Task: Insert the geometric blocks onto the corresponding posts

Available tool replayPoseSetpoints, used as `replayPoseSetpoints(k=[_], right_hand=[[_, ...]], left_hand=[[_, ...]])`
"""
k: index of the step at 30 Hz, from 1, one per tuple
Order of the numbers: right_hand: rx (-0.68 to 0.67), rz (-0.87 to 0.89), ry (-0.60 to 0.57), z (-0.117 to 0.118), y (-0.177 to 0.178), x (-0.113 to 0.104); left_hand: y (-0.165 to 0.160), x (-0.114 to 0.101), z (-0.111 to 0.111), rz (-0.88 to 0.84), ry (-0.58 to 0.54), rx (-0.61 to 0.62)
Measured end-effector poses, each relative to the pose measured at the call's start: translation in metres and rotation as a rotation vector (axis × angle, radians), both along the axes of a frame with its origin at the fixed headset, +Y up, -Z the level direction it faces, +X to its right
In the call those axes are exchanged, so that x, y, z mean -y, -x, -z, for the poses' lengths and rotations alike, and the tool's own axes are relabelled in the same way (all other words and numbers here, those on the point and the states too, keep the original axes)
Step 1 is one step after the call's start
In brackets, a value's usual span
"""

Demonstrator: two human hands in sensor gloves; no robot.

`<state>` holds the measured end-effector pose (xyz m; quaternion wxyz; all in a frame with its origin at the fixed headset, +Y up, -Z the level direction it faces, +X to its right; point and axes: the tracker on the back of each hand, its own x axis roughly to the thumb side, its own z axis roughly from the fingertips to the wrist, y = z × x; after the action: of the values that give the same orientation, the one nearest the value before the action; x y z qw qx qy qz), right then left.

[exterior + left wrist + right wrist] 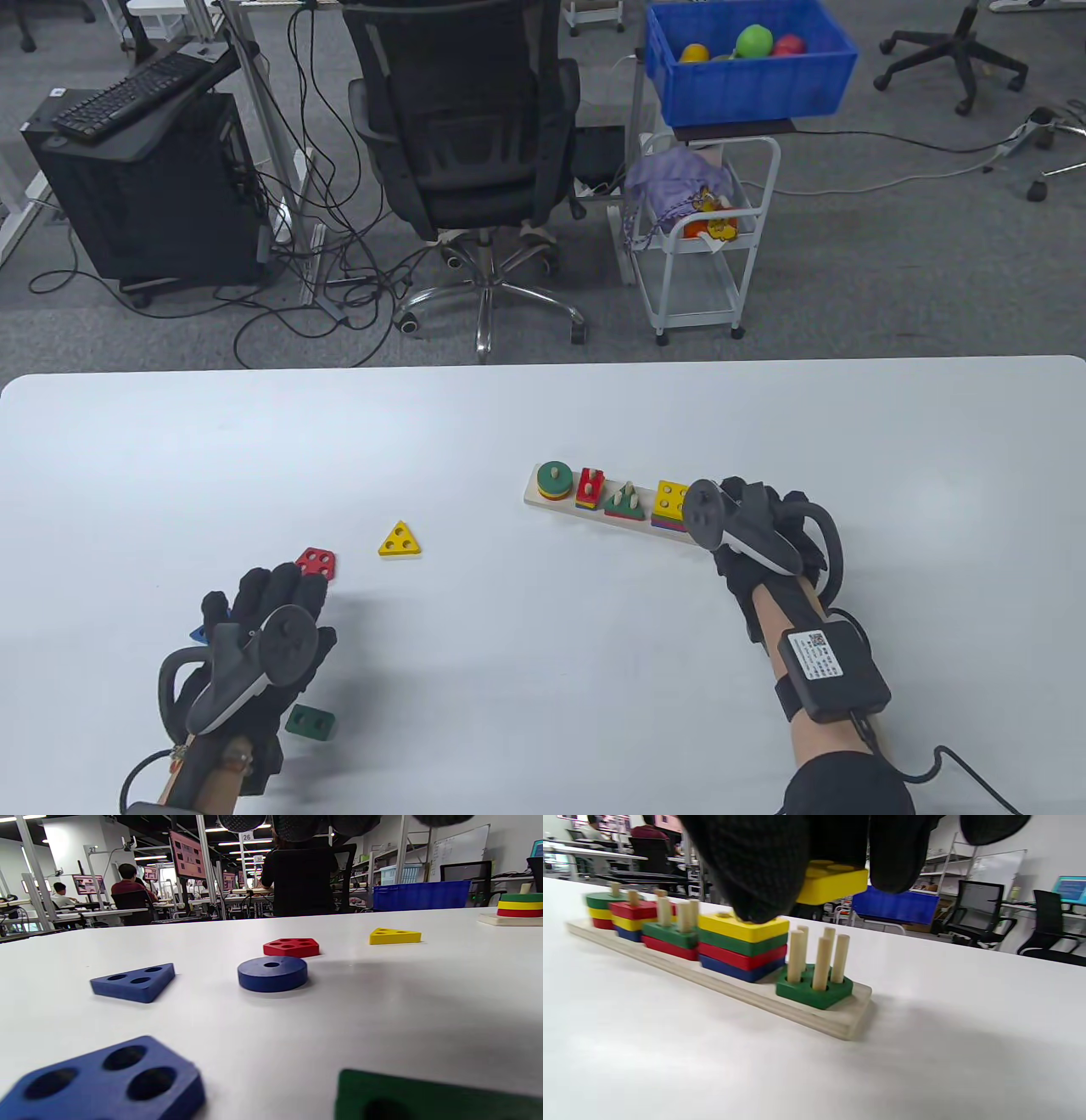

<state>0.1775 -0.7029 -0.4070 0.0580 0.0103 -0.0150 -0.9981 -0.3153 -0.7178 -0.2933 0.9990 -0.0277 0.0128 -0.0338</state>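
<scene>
Hovering over the board's (840, 1024) near-end posts (818, 957), the right grip (835, 866) pinches a yellow block (831, 882) needing hole alignment before lowering; the left grip (271, 632) rests slack, holding nothing.

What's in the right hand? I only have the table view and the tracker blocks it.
Observer: A yellow block, pinched by the right hand. The right wrist view shows it.
Operator: On the posts yet?
Observer: No. It hangs above the tips of the end posts.
Operator: Anything on those posts?
Observer: One green block, seated at their base.
</scene>
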Motion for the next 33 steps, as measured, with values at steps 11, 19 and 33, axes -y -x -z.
replayPoseSetpoints(k=[11,19,33], right_hand=[[0.075,0.000,0.024,0.023,-0.003,0.018],[0.083,0.075,0.068,0.025,-0.007,0.024],[-0.176,0.220,0.008,-0.060,0.024,0.002]], left_hand=[[0.008,0.002,0.001,-0.055,0.031,-0.026],[0.006,0.004,0.001,-0.048,0.052,-0.013],[-0.013,-0.012,-0.010,-0.079,0.079,0.098]])
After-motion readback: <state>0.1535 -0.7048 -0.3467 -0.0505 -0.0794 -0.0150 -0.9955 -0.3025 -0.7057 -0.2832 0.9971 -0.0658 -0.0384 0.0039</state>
